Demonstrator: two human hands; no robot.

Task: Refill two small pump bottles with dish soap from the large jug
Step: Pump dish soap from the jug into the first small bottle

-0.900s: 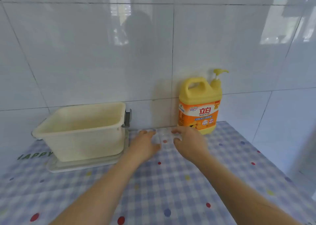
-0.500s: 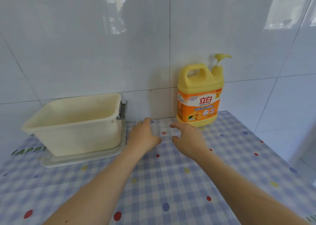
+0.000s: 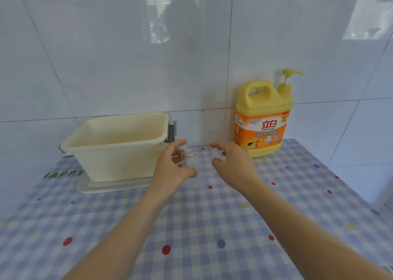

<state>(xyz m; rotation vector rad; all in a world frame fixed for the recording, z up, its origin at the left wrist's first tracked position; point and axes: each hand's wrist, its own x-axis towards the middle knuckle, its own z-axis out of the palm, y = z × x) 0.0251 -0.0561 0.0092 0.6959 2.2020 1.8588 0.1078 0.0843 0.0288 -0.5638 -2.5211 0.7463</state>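
Both hands have moved apart since a moment ago, when they sat close together by the wall. Now the left hand [image 3: 173, 169] curls its fingers and thumb round a small clear bottle [image 3: 190, 154] with an open top, just beside the cream tub [image 3: 119, 152]. The right hand [image 3: 232, 166] is curved too. A second clear thing [image 3: 218, 153] shines by its fingertips, but I cannot tell if it is held. The big yellow jug [image 3: 263, 109] stands by the wall, just to the right of that hand, with its pump [image 3: 287, 75] on top.

I think the step is getting the bottles ready to fill. To do it well, stand each bottle up straight on the checked cloth [image 3: 212, 226], close to the jug, with its mouth under the pump's spout. Hold the bottle steady, because it looks light and could tip. Press the pump slowly so no soap spills.
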